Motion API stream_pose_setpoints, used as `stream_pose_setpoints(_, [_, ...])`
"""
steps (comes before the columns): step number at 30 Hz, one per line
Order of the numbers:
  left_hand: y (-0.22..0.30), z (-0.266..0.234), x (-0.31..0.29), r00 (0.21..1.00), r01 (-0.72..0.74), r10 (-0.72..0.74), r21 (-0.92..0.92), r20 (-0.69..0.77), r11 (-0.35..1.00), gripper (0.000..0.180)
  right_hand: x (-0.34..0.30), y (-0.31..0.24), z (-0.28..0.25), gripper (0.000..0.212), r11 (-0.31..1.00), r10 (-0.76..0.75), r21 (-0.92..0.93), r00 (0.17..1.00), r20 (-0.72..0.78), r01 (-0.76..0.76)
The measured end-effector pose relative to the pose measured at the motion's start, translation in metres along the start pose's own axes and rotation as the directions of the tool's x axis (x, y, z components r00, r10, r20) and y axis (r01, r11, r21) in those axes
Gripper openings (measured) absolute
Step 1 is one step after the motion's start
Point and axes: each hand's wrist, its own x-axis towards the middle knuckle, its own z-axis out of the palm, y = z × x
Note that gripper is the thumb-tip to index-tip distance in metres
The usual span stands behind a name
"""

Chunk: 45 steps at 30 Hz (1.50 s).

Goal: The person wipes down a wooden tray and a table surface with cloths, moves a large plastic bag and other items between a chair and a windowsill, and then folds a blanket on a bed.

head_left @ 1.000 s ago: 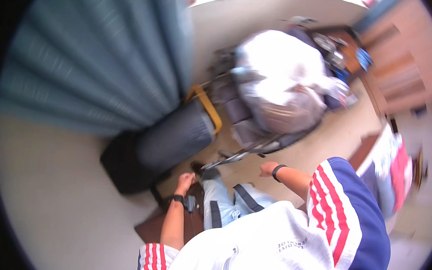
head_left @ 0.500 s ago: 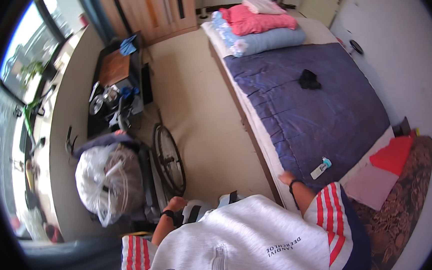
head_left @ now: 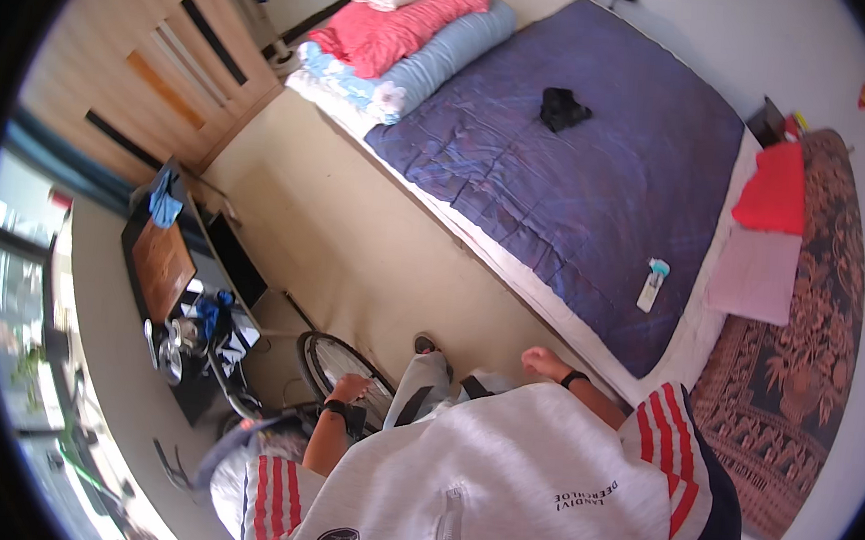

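My left hand point(head_left: 349, 388) hangs low in front of me, near the wheelchair wheel point(head_left: 317, 370), with loosely bent fingers and nothing in it. Out over the floor beside the bed is my right hand point(head_left: 544, 364), also empty, its fingers relaxed and partly curled. A dark band circles each wrist. The nearest bed edge lies just beyond the right hand. On the dark blue quilt point(head_left: 598, 201) are a white bottle with a teal top point(head_left: 653, 285) and a crumpled black cloth point(head_left: 564, 110). One foot in a dark shoe point(head_left: 427, 344) shows below me.
Folded bedding point(head_left: 409, 38) is piled at the far end of the bed. A low black cabinet point(head_left: 237, 261) with a brown board point(head_left: 164, 269) and metal pots point(head_left: 175, 342) runs along the left wall. A patterned backrest point(head_left: 787, 365) and a red cushion point(head_left: 771, 188) border the right.
My view has turned right and shifted forward. The right hand has come away from the bed edge, and the left hand has moved away from the bagged load, now partly behind my left sleeve.
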Motion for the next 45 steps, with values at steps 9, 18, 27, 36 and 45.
stream_pose_setpoints(9, [0.144,-0.046,0.106,0.971,-0.207,0.178,0.187,0.163,0.96,0.035,-0.044,-0.009,-0.003,0.03,0.978,0.173,-0.044,0.908,-0.382,-0.205])
stream_pose_setpoints(18, [0.377,0.016,0.201,0.801,-0.593,0.207,0.697,0.562,0.404,0.038,-0.047,0.101,-0.007,0.023,0.796,0.487,0.561,0.79,-0.373,-0.227])
stream_pose_setpoints(27, [0.677,0.072,0.356,0.585,-0.791,0.512,0.581,0.628,0.192,0.057,0.122,-0.077,-0.11,0.017,0.82,0.279,0.556,0.751,-0.598,0.138])
stream_pose_setpoints(36, [1.006,0.106,0.545,0.125,-0.679,0.74,0.601,0.661,-0.421,0.044,0.15,-0.168,-0.093,0.023,0.687,0.378,0.624,0.551,-0.744,0.372])
stream_pose_setpoints(45, [0.882,0.231,0.384,-0.121,-0.934,0.437,0.047,0.891,-0.355,0.018,0.091,-0.159,0.107,0.033,0.438,0.868,0.887,0.187,-0.459,0.143])
